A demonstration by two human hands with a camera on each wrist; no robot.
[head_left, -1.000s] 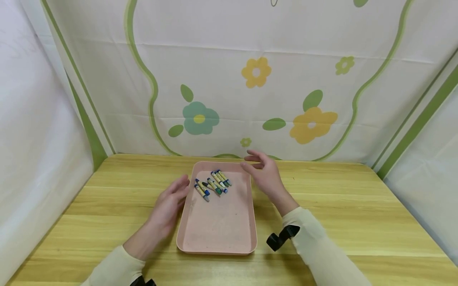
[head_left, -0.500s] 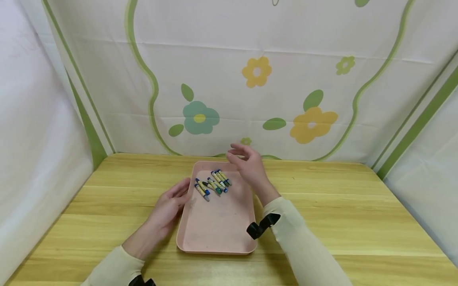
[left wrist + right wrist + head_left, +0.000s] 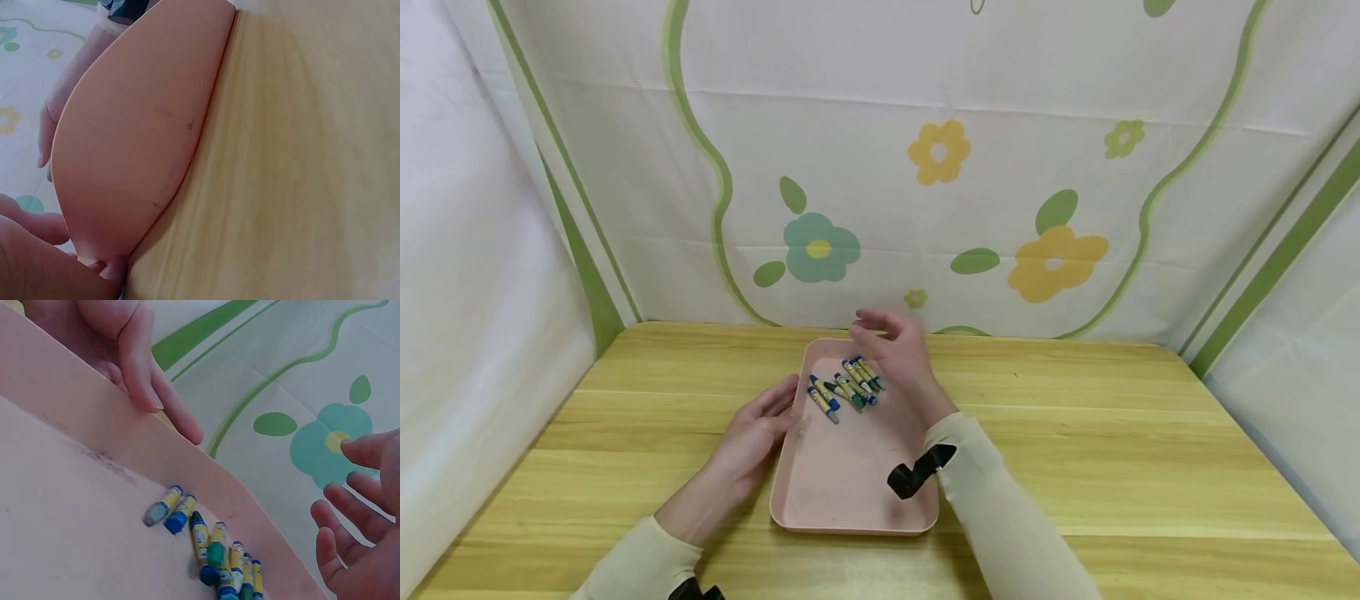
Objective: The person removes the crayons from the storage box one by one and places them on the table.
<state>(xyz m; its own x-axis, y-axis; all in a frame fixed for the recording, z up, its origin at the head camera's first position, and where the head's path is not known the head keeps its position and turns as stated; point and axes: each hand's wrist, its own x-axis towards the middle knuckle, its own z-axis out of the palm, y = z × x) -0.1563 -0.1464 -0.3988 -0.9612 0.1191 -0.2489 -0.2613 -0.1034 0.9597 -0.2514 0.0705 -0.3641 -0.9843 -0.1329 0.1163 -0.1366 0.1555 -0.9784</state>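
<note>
A shallow pink tray (image 3: 850, 483) lies lengthwise on the table, with several short oil pastels in yellow wrappers and blue bands (image 3: 823, 400) grouped toward its far left part. My left hand (image 3: 752, 437) touches the outside of the tray's left wall, its fingers fairly straight; in the left wrist view its fingertips meet the wall's lower edge (image 3: 115, 269). Above the tray's far right part hovers my right hand (image 3: 898, 354), fingers loosely bent and holding nothing. The right wrist view shows those spread fingers (image 3: 362, 519) apart from the pastels (image 3: 236, 562).
The tray stands on a wood-grain table (image 3: 1112, 450). A white cloth with printed flowers (image 3: 936, 150) hangs behind the table's far edge, and white cloth sides (image 3: 482, 275) enclose it left and right. Each wrist wears a black camera mount (image 3: 921, 471).
My right hand has moved left, from beyond the tray's right rim to over its far end. The left hand has shifted slightly against the tray's wall. Tray and pastels stay where they were.
</note>
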